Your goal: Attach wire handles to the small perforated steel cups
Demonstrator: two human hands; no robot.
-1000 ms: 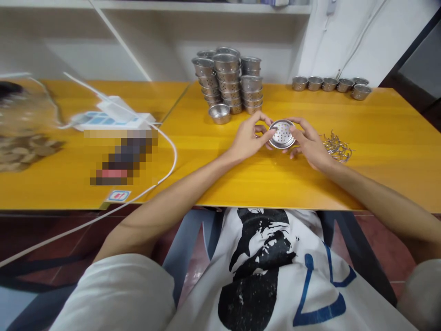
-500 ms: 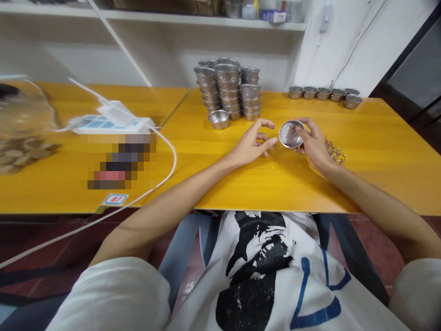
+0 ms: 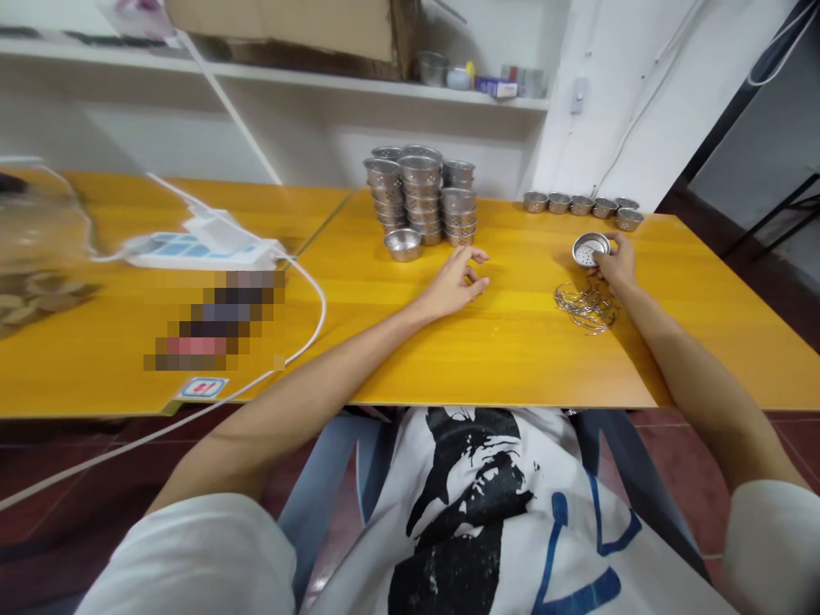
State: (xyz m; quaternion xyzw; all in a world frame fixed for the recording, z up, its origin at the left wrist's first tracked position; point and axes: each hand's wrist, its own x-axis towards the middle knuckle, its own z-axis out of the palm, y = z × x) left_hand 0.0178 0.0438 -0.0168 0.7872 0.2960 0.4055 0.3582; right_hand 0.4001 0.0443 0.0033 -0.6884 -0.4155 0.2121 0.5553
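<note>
My right hand [image 3: 617, 260] grips a small round metal strainer cup [image 3: 590, 250] by its rim, tipped so its perforated bottom shows. Just below it on the table lies a loose pile of thin curved metal wires [image 3: 586, 306]. My left hand [image 3: 456, 280] is held over the table with fingers apart and nothing in them. Beyond that hand stand tall stacks of perforated metal cups [image 3: 421, 192]. A single metal cup [image 3: 403, 246] sits in front of the stacks.
Several metal cups [image 3: 581, 205] stand in a row at the table's back right. To the left are a white power strip [image 3: 211, 253] with a cable looping over the table edge, and a heap of round wooden pieces [image 3: 38, 299]. A shelf [image 3: 307, 75] runs behind the yellow table [image 3: 448, 367].
My right hand has carried the metal cup away to the right, past the wire pile, which now shows more fully. My left hand stays behind, apart from it. The view has tilted slightly.
</note>
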